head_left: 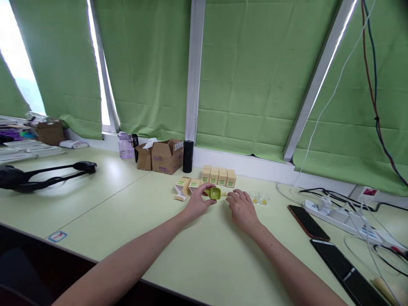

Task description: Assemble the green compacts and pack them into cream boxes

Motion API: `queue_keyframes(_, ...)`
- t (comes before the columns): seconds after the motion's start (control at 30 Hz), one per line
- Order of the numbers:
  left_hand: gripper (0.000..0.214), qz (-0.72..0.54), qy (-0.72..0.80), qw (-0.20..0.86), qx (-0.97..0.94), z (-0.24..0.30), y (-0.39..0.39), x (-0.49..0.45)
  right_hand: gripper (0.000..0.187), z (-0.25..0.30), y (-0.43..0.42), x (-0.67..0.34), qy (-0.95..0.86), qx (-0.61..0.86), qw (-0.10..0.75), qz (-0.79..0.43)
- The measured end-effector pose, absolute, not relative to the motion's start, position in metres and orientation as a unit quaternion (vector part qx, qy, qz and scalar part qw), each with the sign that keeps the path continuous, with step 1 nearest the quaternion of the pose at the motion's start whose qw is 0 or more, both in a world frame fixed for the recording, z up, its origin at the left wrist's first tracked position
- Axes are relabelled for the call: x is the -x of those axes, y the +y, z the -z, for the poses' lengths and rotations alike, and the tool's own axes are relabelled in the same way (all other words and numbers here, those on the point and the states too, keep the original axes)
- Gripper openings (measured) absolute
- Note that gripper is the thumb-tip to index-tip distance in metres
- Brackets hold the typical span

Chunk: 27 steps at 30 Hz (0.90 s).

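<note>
A small olive-green cup with a squarish mouth is held in my left hand, its opening tipped toward me. Just right of it, my right hand hovers low over the table with fingers bent down near several tiny pale yellow pieces; whether its fingertips grip one is too small to tell. Beyond that hand lie small clear round containers with yellow bits inside. Two opened cartons, one being a flattened-looking box, sit left of the cup. Behind stands a row of several small tan boxes with green labels.
Cardboard boxes, a black cylinder and a purple bottle line the back edge. On the right are two phone-like black slabs, the nearer a tablet, beside a white power strip with cables. A black headset lies left.
</note>
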State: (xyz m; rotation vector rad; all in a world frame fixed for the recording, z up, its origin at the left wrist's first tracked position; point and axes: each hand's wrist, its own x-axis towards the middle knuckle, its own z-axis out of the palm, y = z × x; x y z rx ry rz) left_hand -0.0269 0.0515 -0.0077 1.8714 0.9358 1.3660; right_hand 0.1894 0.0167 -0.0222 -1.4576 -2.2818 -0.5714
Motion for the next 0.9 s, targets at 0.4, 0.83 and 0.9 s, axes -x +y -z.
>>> queue_keyframes(0.4,0.049,-0.518,0.348,0.345,-0.702,0.005,0.051,0.026,0.039,0.012,0.063,-0.176,-0.815,0.559,0.025,0.154)
queue_keyframes(0.83,0.048,-0.530,0.354,0.331,-0.696,0.005,0.050,0.024,0.023,-0.002,0.038,-0.180,-0.791,0.560,0.120,0.216)
queue_keyframes(0.9,0.048,-0.528,0.352,0.329,-0.699,0.007,0.050,0.024,0.020,0.000,0.022,-0.183,-0.785,0.555,0.171,0.215)
